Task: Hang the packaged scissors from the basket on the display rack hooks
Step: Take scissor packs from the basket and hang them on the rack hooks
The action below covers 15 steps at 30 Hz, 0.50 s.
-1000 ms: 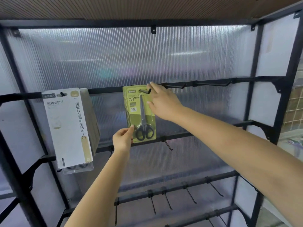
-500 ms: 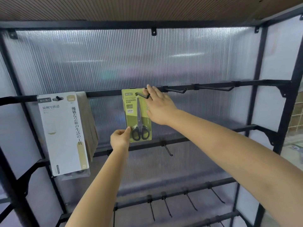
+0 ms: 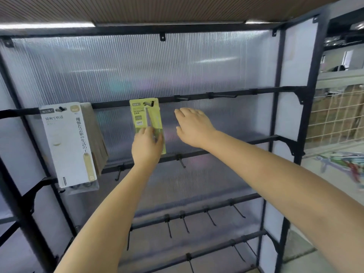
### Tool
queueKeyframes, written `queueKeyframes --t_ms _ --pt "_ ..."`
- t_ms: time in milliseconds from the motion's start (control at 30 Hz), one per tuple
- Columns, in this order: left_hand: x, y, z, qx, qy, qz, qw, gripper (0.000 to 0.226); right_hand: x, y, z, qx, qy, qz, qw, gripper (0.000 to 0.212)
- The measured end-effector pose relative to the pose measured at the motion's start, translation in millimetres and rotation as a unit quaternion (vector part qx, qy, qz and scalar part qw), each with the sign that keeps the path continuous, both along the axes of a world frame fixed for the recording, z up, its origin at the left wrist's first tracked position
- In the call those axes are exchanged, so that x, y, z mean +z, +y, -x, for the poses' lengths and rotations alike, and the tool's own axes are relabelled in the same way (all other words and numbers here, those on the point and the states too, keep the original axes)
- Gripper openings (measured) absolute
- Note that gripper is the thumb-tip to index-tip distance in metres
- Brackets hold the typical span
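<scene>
A green packaged pair of scissors (image 3: 146, 113) hangs from a hook (image 3: 149, 103) on the upper bar of the black display rack (image 3: 226, 94). My left hand (image 3: 146, 147) covers the pack's lower half and holds it, fingers over the front. My right hand (image 3: 194, 127) is off the pack, a little to its right, fingers relaxed and spread in front of the ribbed back panel. The scissors' handles are hidden behind my left hand. No basket is in view.
A stack of white packs (image 3: 69, 144) hangs at the left on the same bar. Bare hooks stick out of the lower bars (image 3: 181, 160) (image 3: 185, 223). A wire grid (image 3: 334, 115) and blurred colourful items (image 3: 342, 164) lie beyond the rack's right post.
My right hand let go of the pack's top and moved right. My left hand slid up from the bottom corner over the pack's lower half. The camera view shifted rightwards.
</scene>
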<state>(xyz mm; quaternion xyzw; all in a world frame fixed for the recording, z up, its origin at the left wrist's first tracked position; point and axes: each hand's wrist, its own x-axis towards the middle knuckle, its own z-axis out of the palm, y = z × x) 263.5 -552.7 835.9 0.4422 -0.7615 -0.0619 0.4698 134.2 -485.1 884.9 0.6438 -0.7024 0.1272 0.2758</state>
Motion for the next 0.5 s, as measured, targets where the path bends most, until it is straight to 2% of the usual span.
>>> queueKeyframes --t_ms 67,167,400,500 --pt "-8.3 17.3 9.4 -0.027 -0.065 0.041 0.997 0.034 -13.1 21.6 6.8 -0.009 -0.015 0.014 1.000 0.054" --pt "-26.4 49.8 28.7 -0.062 -0.123 0.050 0.989 0.047 -41.6 60.5 23.1 -0.033 -0.051 0.024 0.998 0.058" --pt "-101.0 149.1 91.8 -0.165 -0.183 -0.025 0.969 0.052 -145.2 181.6 80.6 -0.123 -0.144 -0.004 0.982 0.060" --pt "-140.7 202.1 124.5 -0.216 -0.207 -0.053 0.953 0.050 -200.1 248.0 103.8 -0.168 -0.180 -0.008 0.969 0.051"
